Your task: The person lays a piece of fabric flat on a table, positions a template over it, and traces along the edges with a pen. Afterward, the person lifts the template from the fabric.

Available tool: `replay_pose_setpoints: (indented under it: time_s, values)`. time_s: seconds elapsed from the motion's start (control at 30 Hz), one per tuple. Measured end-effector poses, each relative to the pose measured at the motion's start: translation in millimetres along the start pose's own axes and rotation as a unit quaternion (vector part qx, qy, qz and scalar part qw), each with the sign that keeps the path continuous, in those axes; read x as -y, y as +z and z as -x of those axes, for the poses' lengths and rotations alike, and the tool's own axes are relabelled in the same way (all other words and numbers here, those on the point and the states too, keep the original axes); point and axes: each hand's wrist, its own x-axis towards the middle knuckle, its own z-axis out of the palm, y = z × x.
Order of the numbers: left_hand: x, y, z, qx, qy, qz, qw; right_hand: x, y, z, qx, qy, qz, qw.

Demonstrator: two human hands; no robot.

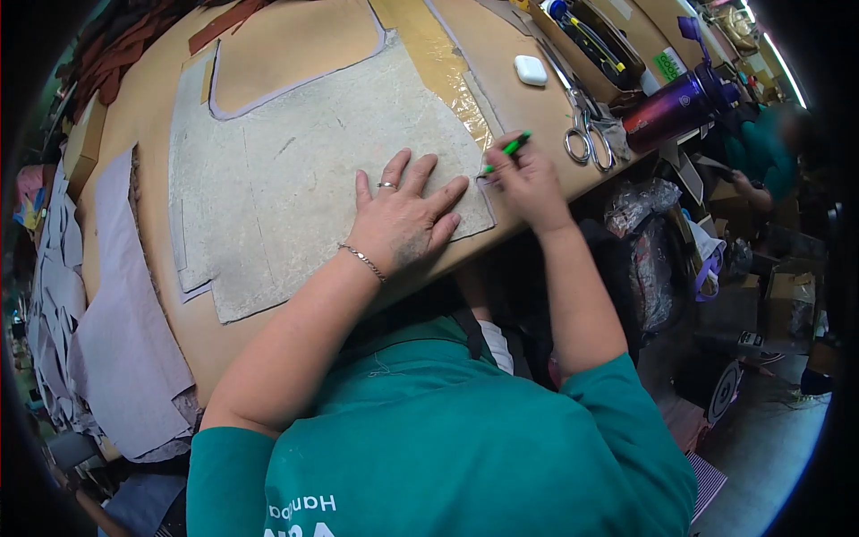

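Observation:
My left hand (403, 210) lies flat with fingers spread on a large grey pattern board (295, 188), near its front edge. A ring and a bracelet show on that hand and wrist. In my right hand (530, 186) is a green pen (508, 152), pinched between the fingers, its tip close to the board's right edge. Under the board, lilac-grey material (313, 79) shows along the cut-out's rim and at the lower left corner. Shiny yellowish tape (438, 67) covers a strip of the board's upper right.
Scissors (586, 134), a white earbud case (531, 70), a purple bottle (671, 112) and a box of tools (591, 45) sit on the right. Lilac-grey material (130, 331) hangs over the table's left edge. Another person (769, 152) is at the far right.

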Motion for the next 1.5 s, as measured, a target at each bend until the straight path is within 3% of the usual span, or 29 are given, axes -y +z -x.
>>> replay_pose_setpoints:
  time_s: [0.1, 0.13, 0.2, 0.3, 0.43, 0.63, 0.73, 0.9, 1.07, 1.17, 1.33, 1.4, 1.5]
  values:
    - [0, 0, 0, 0.0, 0.0, 0.01, 1.0, -4, -44, -3, -0.093, 0.039, 0.065, 0.993]
    - [1, 0, 1, -0.004, -0.002, 0.009, 1.0, -3, -49, -4, -0.096, -0.017, 0.082, 0.992]
    - [0, 1, 0, -0.009, 0.001, 0.01, 1.0, 5, -33, 3, -0.113, -0.006, -0.065, 0.991]
    - [-1, -1, 1, -0.004, -0.002, 0.01, 1.0, 11, 4, 15, -0.056, -0.007, -0.101, 0.993]
    - [1, 0, 2, -0.006, -0.005, 0.015, 1.0, 5, 14, 17, -0.056, -0.027, -0.045, 0.997]
    - [0, 1, 1, -0.013, 0.0, 0.016, 1.0, 7, 13, 32, -0.06, -0.164, 0.112, 0.978]
    - [2, -1, 0, -0.013, -0.004, 0.015, 1.0, 18, 7, 52, -0.019, -0.177, 0.094, 0.98]
    - [-2, -1, 1, -0.008, -0.003, 0.002, 1.0, 7, 18, 26, -0.049, -0.147, 0.084, 0.984]
    - [1, 2, 3, -0.026, 0.004, 0.016, 1.0, 25, 8, 59, -0.04, -0.12, 0.14, 0.982]
    - [0, 1, 2, -0.026, 0.0, 0.028, 0.999, 35, -8, 95, 0.019, -0.035, 0.056, 0.998]
    - [11, 1, 0, 0.011, 0.006, 0.075, 0.997, 65, -15, 88, -0.047, -0.06, -0.08, 0.994]
    - [24, -4, 3, -0.014, 0.018, 0.138, 0.99, 63, -9, 83, -0.022, -0.028, -0.07, 0.997]
    - [64, -19, 20, -0.089, -0.061, 0.142, 0.984, 64, 11, 76, 0.048, 0.01, -0.075, 0.996]
